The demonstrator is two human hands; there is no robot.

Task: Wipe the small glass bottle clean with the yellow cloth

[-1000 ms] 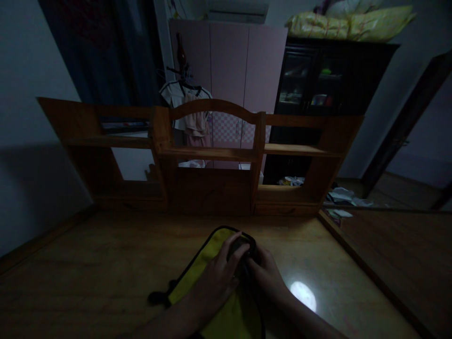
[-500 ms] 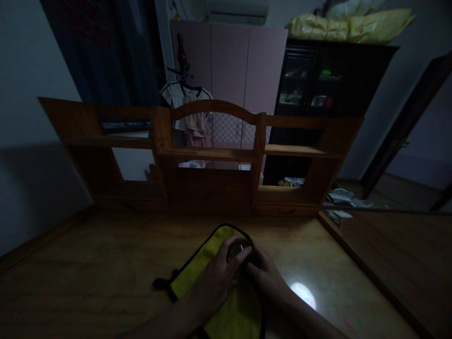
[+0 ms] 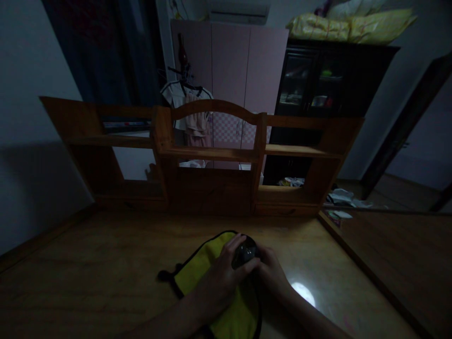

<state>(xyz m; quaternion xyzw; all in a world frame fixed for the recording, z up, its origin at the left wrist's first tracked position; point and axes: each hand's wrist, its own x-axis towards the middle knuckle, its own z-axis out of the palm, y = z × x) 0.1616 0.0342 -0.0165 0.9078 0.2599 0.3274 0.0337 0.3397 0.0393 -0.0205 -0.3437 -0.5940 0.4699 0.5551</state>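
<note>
A dark, shiny, rounded object, its exact kind unclear in the dim light, is held between both hands. My left hand is curled round its left side, the thumb across its lower front. From the right, my right hand grips the same object, and its fingertips are partly hidden. Under the hands lies a yellow cloth with black edging and a black loop at its left corner. Part of the cloth is covered by my left forearm.
The wooden tabletop has a raised edge at the right and a bright light reflection beside my right wrist. Along its back stands a wooden shelf unit. Behind are a pink wardrobe, hanging clothes and a dark cabinet.
The dark object has turned and shifted slightly right, so more of its glossy surface shows. Both hands have moved a little right with it. The cloth's top edge has dropped and folded.
</note>
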